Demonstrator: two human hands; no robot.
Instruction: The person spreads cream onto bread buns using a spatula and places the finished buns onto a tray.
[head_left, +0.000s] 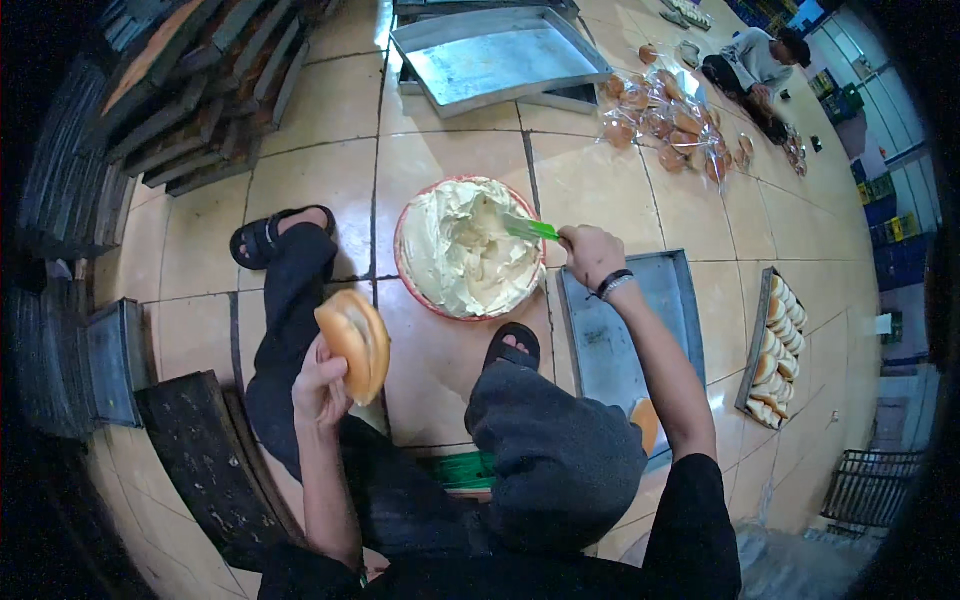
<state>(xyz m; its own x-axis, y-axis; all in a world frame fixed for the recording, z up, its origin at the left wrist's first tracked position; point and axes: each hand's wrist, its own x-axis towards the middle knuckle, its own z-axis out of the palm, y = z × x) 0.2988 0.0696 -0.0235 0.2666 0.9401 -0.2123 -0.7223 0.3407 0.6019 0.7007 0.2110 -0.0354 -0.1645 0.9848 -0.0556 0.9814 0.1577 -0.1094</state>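
My left hand (322, 379) holds a split bread roll (354, 346) up off the floor, its slit facing up and right. The fingers of my right hand (592, 255) wrap the green handle of a spatula (534, 228). Its pale blade reaches into a round red-rimmed tub (400, 271) heaped with whitish cream (442, 259). The cream's middle is hollowed out. Below my right forearm lies a metal baking tray (611, 330) on the floor. Another roll (643, 424) rests at its near end, partly hidden by my knee.
Metal trays (495, 60) are piled beyond the tub. Plastic-bagged buns (667, 120) lie at the upper right, with a seated person (757, 67) behind. A tray of rolls (776, 352) sits far right. Stacked trays (202, 90) and a dark board (202, 457) stand left.
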